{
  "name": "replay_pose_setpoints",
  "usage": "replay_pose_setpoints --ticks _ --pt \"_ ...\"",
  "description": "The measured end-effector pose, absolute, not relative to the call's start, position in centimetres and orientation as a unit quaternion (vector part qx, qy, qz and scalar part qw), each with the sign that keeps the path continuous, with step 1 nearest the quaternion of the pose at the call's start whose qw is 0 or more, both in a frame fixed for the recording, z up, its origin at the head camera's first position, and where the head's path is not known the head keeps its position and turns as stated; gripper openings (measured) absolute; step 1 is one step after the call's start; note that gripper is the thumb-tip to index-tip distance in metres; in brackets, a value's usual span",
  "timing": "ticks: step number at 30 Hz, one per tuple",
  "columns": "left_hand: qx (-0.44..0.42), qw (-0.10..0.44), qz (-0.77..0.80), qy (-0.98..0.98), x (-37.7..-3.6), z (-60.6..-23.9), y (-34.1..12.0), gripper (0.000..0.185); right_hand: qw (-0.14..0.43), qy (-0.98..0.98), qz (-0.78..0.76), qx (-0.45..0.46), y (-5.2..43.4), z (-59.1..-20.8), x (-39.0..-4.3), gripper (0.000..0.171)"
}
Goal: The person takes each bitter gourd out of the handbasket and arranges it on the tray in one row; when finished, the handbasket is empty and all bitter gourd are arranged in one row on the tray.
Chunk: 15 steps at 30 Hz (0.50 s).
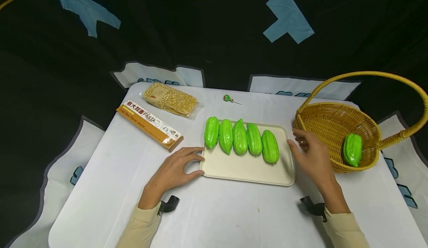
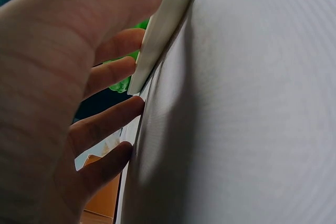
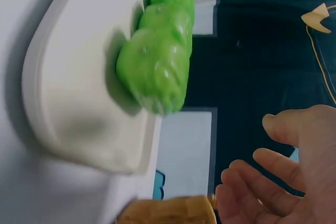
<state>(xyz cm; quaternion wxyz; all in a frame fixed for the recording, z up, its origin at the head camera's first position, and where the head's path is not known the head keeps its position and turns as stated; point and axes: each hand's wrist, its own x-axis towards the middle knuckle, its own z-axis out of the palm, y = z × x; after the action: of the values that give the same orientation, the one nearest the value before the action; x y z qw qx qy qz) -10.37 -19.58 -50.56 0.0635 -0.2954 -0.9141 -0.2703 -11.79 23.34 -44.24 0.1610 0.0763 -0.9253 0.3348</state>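
A cream rectangular tray (image 1: 244, 170) lies on the table, with a row of several glossy green, ribbed vegetables (image 1: 240, 137), like bitter gourds, along its far half. At the tray's left edge is my left hand (image 1: 174, 168), thumb and fingertips touching the rim, fingers spread. In the left wrist view the tray wall (image 2: 163, 24) meets the thumb and fingertips. My right hand (image 1: 311, 157) hovers beside the tray's right edge, fingers loosely bent and holding nothing. The right wrist view shows this hand (image 3: 283, 171) apart from the tray (image 3: 79, 77).
Right of the tray stands a wicker basket (image 1: 321, 119) with a tall handle, one green vegetable (image 1: 352, 150) inside. To the left lie a pasta box (image 1: 150, 124) and a bag of yellow kernels (image 1: 171, 99). A lollipop (image 1: 228, 98) lies behind the tray.
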Motion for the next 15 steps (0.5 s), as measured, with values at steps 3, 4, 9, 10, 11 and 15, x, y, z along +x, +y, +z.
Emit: replay_pose_setpoints --ticks 3,4,9,10,11,15 --pt "-0.294 0.061 -0.273 -0.914 -10.3 -50.6 -19.6 0.038 0.175 -0.927 0.325 0.062 24.3 -43.9 -11.5 0.039" --pt "-0.293 0.059 -0.273 -0.915 -10.3 -50.6 -19.6 0.038 0.180 -0.928 0.321 0.058 24.6 -43.8 -11.5 0.039" --pt "-0.288 0.054 -0.275 -0.916 -10.3 -50.7 -19.7 0.038 0.211 -0.927 0.305 0.051 26.2 -43.1 -11.3 0.039" --pt "-0.287 0.054 -0.275 -0.916 -10.3 -50.7 -19.7 0.038 0.212 -0.928 0.303 0.049 26.5 -43.0 -11.3 0.039" --pt "-0.287 0.055 -0.276 -0.916 -10.3 -50.7 -19.7 0.038 0.212 -0.928 0.302 0.046 26.7 -42.9 -11.3 0.039" --pt "-0.291 0.060 -0.275 -0.915 -10.3 -50.8 -19.7 0.037 0.194 -0.934 0.299 0.025 27.8 -42.8 -11.1 0.042"
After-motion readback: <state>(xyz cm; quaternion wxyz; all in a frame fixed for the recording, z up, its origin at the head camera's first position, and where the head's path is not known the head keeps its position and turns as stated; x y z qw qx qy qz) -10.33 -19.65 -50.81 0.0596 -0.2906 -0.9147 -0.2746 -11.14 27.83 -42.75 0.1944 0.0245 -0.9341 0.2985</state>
